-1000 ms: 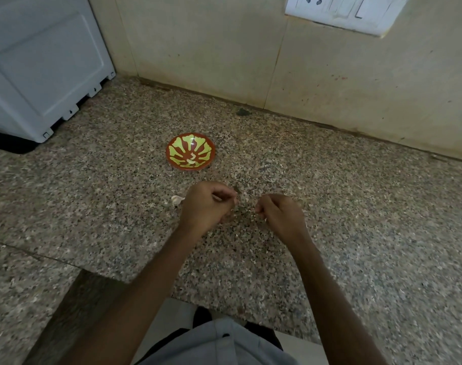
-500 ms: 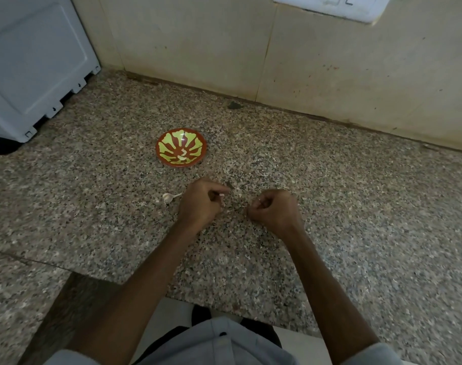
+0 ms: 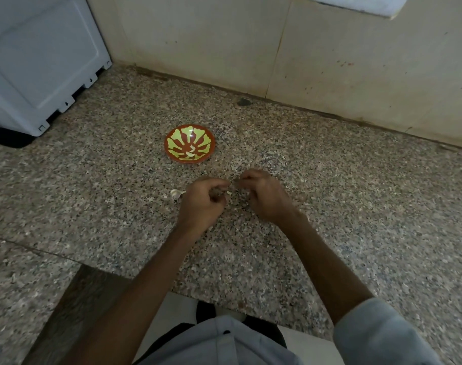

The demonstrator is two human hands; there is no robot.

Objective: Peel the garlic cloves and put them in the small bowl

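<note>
A small red and yellow-green patterned bowl (image 3: 189, 147) stands on the speckled granite counter (image 3: 343, 206), with pale peeled garlic pieces (image 3: 190, 153) in its bottom. Just in front of it my left hand (image 3: 202, 202) pinches a small pale garlic clove (image 3: 227, 193) between thumb and fingers. My right hand (image 3: 264, 197) is curled close beside it, fingertips at the same clove; its exact grip is blurred. Another garlic piece with a thin stem (image 3: 176, 193) lies on the counter just left of my left hand.
A white appliance (image 3: 40, 61) sits at the back left on the counter. A beige tiled wall (image 3: 330, 61) closes the back, with a white switch plate (image 3: 356, 3) at the top right. Bits of skin lie scattered near my hands. The counter edge (image 3: 224, 299) is near my body.
My right hand has moved left until its fingertips meet my left hand at the clove. The camera has tilted, so the bowl appears shifted.
</note>
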